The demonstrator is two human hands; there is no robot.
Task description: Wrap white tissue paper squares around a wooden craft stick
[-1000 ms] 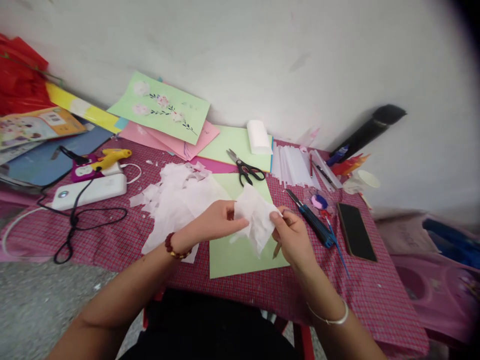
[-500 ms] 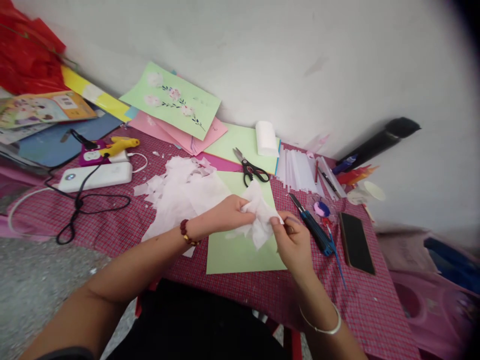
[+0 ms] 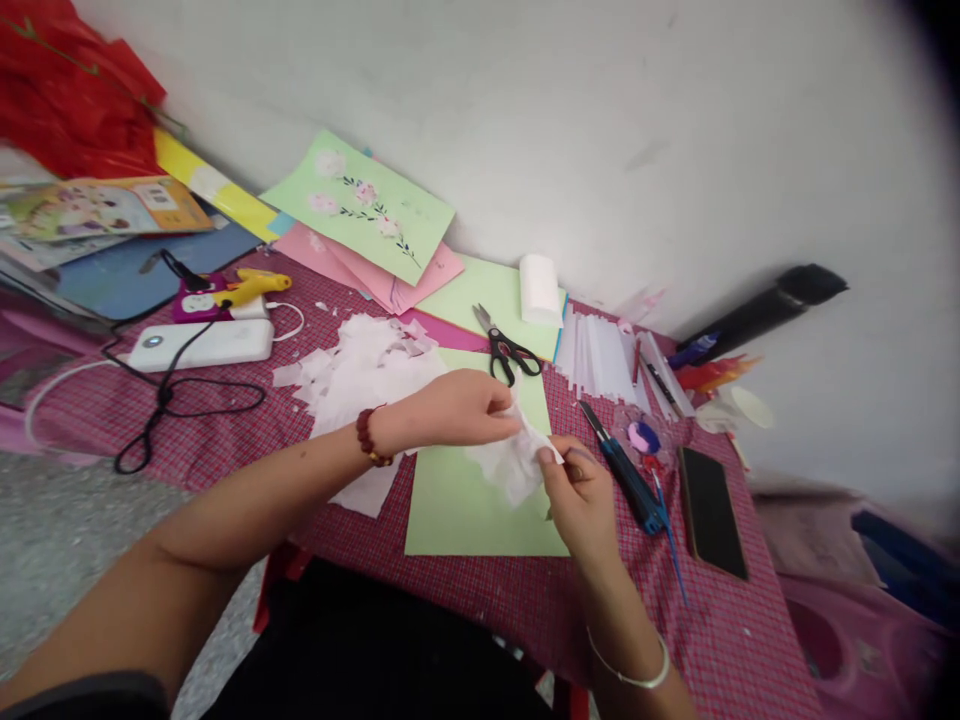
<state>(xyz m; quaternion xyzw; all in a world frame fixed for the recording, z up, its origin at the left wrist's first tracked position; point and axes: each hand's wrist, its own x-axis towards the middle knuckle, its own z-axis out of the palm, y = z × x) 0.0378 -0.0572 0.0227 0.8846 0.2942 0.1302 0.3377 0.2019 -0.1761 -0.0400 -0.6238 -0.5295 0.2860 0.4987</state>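
Observation:
Between my two hands is a crumpled white tissue [image 3: 517,468], held above a light green sheet of paper [image 3: 472,515]. My left hand [image 3: 472,408], with a beaded bracelet at its wrist, is closed on the tissue's upper left part. The fingers of my right hand [image 3: 581,490] pinch its right edge. Just beyond my hands lie black-handled scissors [image 3: 506,345]. A heap of torn white tissue [image 3: 367,375] lies to the left, partly behind my left forearm. A blue utility knife [image 3: 626,470] rests right of my right hand.
A green card with flowers [image 3: 371,205] leans against the wall over pink sheets. A tissue roll [image 3: 540,288], glue sticks [image 3: 600,350] and a phone [image 3: 712,510] lie farther right. At left are a yellow glue gun [image 3: 255,287], a power bank [image 3: 202,345] and a black cable [image 3: 214,410].
My left hand has turned over, its back now more upward, and the tissue between my hands looks more gathered and twisted. The view has shifted slightly.

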